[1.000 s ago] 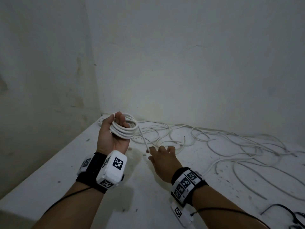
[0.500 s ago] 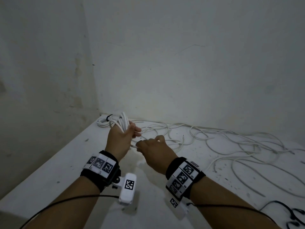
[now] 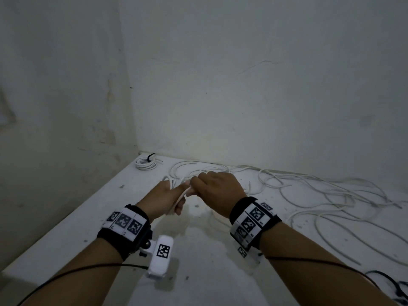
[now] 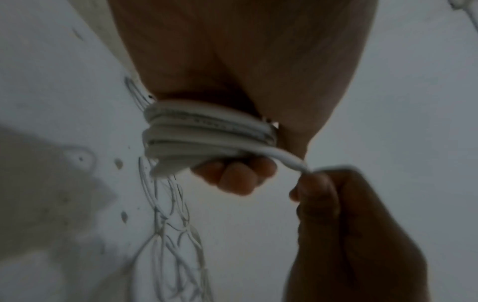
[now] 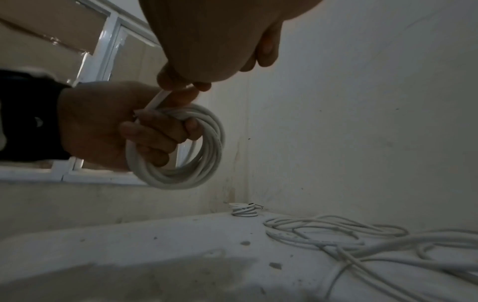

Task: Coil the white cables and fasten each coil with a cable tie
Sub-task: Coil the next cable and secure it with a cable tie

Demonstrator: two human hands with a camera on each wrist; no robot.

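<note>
My left hand [image 3: 164,198] grips a coil of white cable [image 5: 181,147], its fingers curled through the loops; the same coil [image 4: 204,134] shows in the left wrist view. My right hand [image 3: 217,188] pinches the coil's loose end [image 5: 157,101] between thumb and finger, right beside the left thumb. The end [image 4: 289,159] runs from the coil to the right fingers. Both hands hover above the white table [image 3: 72,235]. A finished coil [image 3: 145,163] with a black tie lies in the far left corner. Loose white cables [image 3: 309,191] sprawl over the table's right half.
Walls close the table at the back and the left. A black cord [image 3: 388,281] lies at the right front edge. A window frame [image 5: 103,40] shows behind the left hand in the right wrist view.
The right hand rose from the table, took the cable's loose end and brought it to the coil. The left hand turned over and came lower, nearer the right.
</note>
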